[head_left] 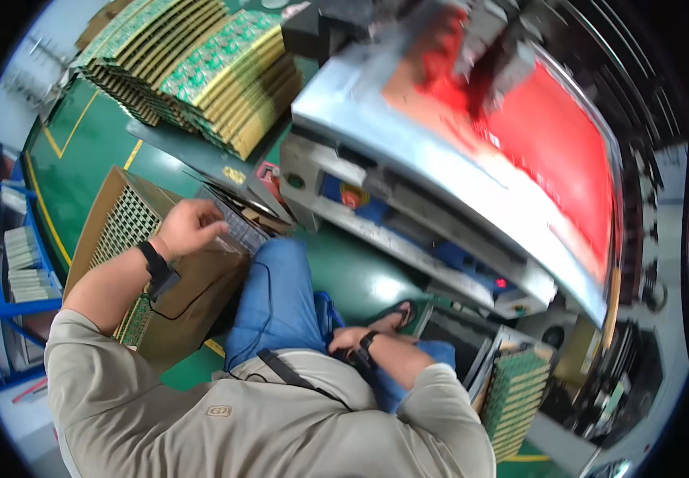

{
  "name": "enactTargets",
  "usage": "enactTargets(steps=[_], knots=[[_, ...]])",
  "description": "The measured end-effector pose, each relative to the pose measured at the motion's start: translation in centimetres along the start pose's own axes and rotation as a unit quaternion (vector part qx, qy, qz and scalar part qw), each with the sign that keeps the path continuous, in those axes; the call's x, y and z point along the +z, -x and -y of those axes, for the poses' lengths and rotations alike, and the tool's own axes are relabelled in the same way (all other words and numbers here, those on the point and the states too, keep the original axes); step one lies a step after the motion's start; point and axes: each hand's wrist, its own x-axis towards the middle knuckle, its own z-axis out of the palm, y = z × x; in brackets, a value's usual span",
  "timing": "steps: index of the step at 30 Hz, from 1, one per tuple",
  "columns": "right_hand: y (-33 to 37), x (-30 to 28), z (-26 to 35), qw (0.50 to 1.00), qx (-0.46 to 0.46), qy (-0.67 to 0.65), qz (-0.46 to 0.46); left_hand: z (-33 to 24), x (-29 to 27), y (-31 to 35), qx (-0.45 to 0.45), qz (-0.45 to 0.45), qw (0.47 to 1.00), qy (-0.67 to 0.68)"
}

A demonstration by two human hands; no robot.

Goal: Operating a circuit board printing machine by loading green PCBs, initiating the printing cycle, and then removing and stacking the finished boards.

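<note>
My left hand [187, 229] hovers beside a cardboard box [201, 307] at my left. Its fingers are loosely bent and apart from the thumb, with nothing visible between them. Standing in that box are green circuit boards [125, 227] with rows of pale openings. My right hand [348, 338] rests low on my lap against my jeans [281, 279]. The fingers there look relaxed and hold nothing that I can see. Before me stands a screen-printing machine with a bright red screen [555, 131] in a silvery frame [360, 88], blurred at the top.
Tall stacks of circuit board panels [221, 60] stand at the far left. A red emergency button [352, 197] sits on the machine's front. Another stack of green boards [516, 390] is at my right. A blue rack [10, 307] lines the left side. A cable runs from my left wristband.
</note>
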Motion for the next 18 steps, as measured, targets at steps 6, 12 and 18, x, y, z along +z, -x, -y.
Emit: enactTargets(steps=[6, 12, 18], knots=[[-1.9, -1.4, -3.3, 0.994, 0.083, -0.04, 0.056, -0.8, -0.5, 0.4, 0.03, -0.039, 0.996, -0.069], [-1.2, -0.4, -8.4, 0.986, 0.113, -0.12, 0.015, -0.7, -0.2, 0.4, 0.045, -0.054, 0.994, -0.084], [4.6, -1.6, -4.0, 0.986, 0.094, -0.126, -0.046, 0.3, 0.2, 0.6, 0.02, -0.019, 1.0, -0.012]])
